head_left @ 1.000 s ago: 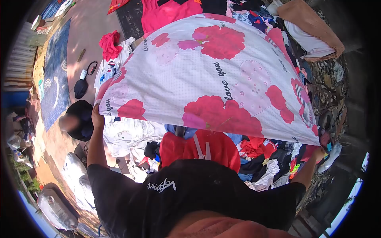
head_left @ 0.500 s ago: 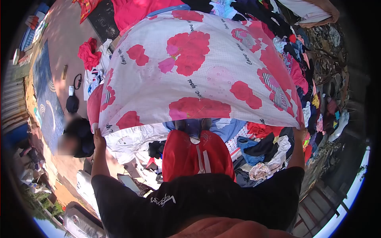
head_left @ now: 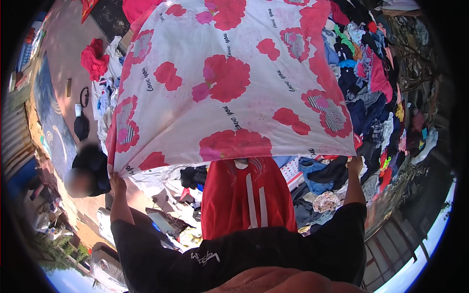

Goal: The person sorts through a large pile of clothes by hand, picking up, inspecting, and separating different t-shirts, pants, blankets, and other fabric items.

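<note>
A large white cloth sheet (head_left: 185, 112) with red and pink flowers, "love you" lettering and a pink border spreads out in front of me. Its near left corner is gripped by my left hand (head_left: 116, 183), fingers closed. At the near right corner, my right hand (head_left: 355, 163) is closed on the same sheet. Between the hands the near edge is stretched nearly straight, above my red trousers (head_left: 244, 200). The sheet's far end runs past the top of the view, and it hides much of the clothing beneath it.
Piled clothes (head_left: 366, 93) lie to the right, with denim and dark garments (head_left: 317, 176) near my legs. A person in dark clothing (head_left: 93, 168) is close beside my left hand. A red garment (head_left: 94, 59) and a black belt-like loop (head_left: 85, 97) lie at left.
The sheet has gone from billowing upward to flatter and more stretched out, its far end now beyond the view. Both hands appear slightly lower and farther left, still gripping its corners.
</note>
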The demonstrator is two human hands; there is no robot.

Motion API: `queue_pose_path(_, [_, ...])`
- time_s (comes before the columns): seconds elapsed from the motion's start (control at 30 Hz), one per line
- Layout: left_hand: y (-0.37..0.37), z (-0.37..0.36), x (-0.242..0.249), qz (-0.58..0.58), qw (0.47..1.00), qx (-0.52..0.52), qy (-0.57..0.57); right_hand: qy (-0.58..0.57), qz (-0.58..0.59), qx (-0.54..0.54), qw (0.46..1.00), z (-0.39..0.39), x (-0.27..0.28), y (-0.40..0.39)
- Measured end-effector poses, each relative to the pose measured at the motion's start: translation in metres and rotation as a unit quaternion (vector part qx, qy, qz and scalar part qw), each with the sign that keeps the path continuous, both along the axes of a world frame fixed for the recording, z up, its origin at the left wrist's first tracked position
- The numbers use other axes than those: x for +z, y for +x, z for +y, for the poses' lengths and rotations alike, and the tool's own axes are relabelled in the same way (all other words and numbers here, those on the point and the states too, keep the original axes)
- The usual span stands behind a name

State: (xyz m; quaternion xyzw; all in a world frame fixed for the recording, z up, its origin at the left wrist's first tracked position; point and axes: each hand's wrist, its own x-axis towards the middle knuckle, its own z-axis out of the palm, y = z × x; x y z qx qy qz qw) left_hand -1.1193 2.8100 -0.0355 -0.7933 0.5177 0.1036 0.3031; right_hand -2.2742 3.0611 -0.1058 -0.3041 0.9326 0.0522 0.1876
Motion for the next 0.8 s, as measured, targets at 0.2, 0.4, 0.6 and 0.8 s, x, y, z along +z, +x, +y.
queue_pose_path(0.2, [-0.004, 0.003, -0.010, -0.033, 0.999, 0.012, 0.026, 0.305, 0.013, 0.148, 0.941, -0.005, 0.031, 0.071])
queue_pose_path(0.4, [0.001, 0.008, -0.034, -0.018, 1.000, -0.005, 0.003, 0.483, 0.034, 0.156, 0.861, -0.008, 0.008, 0.100])
queue_pose_path(0.6, [-0.019, 0.014, -0.072, 0.044, 0.995, -0.066, -0.062, 0.449, 0.051, 0.210, 0.867, -0.008, -0.029, 0.119])
queue_pose_path(0.8, [-0.111, -0.007, -0.130, 0.201, 0.949, -0.112, -0.217, 0.335, -0.029, 0.310, 0.889, -0.088, -0.067, 0.202])
